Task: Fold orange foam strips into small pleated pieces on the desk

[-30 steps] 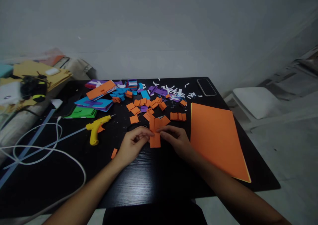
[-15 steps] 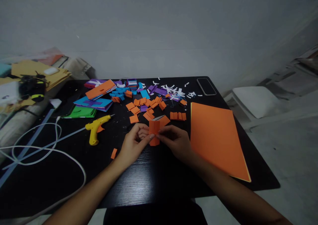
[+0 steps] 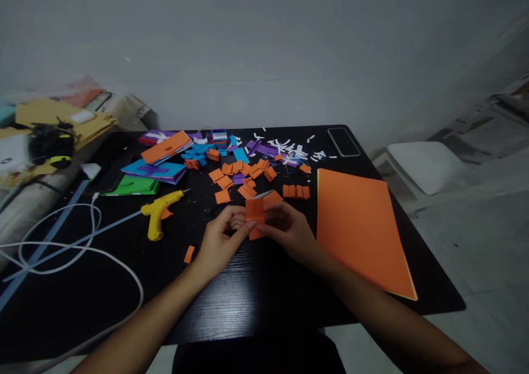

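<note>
A creased strip of orange paper (image 3: 255, 211) is held upright between my two hands, above the black table. My left hand (image 3: 225, 233) pinches its left edge, thumb in front and fingers curled behind. On the other edge, my right hand (image 3: 289, 231) grips it with the thumb in front and fingers behind. Just beyond the strip, a scissor blade (image 3: 262, 195) pokes out beside another flat orange paper piece (image 3: 274, 199); the scissors' handles are mostly hidden. Several small folded orange pieces (image 3: 256, 168) lie scattered farther back, and a short row of them (image 3: 296, 191) stands to the right.
A yellow glue gun (image 3: 157, 214) lies left of my hands, near a looping white cable (image 3: 124, 266). Large orange sheets (image 3: 359, 225) lie at the right. Coloured paper stacks (image 3: 155, 170), white scraps (image 3: 289, 151) and a phone (image 3: 344, 142) sit toward the back.
My right hand's fingers have shifted slightly behind the orange strip, and its thumb sits a little lower. The strip stays between both hands; the view has moved slightly.
</note>
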Tool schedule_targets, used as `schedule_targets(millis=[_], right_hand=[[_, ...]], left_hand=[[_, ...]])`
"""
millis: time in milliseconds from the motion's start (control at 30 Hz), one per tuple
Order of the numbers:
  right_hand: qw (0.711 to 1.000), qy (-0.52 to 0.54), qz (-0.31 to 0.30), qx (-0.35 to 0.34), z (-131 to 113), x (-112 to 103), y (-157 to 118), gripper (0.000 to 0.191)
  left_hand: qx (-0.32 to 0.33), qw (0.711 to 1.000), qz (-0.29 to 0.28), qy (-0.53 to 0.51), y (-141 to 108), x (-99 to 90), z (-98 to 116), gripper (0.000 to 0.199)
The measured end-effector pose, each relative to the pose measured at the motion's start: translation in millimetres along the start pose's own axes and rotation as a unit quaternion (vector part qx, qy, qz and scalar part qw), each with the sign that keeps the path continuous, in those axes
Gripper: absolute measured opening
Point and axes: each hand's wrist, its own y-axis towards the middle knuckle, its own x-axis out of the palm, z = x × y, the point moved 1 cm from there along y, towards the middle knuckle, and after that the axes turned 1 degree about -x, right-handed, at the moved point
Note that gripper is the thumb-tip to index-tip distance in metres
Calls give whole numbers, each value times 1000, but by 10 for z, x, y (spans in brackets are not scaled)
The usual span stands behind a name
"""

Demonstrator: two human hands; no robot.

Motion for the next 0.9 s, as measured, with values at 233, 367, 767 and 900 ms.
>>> schedule_targets(millis=[233, 367, 767, 900], right_hand=[[1000, 6, 22, -17, -21, -8, -7, 31], [999, -6, 25, -26, -38, -2, -5, 28], [997, 51, -50, -29, -46, -18, 24, 31], [997, 50, -53, -21, -27, -1, 22, 19]], left_hand=[[-6, 999, -32, 19, 8, -9, 26, 17], [-21, 999, -44, 14, 17, -8, 27, 19], [-99, 979, -74, -160, 102, -28, -10, 47], [-102, 982, -81, -138, 69, -13, -17, 69]])
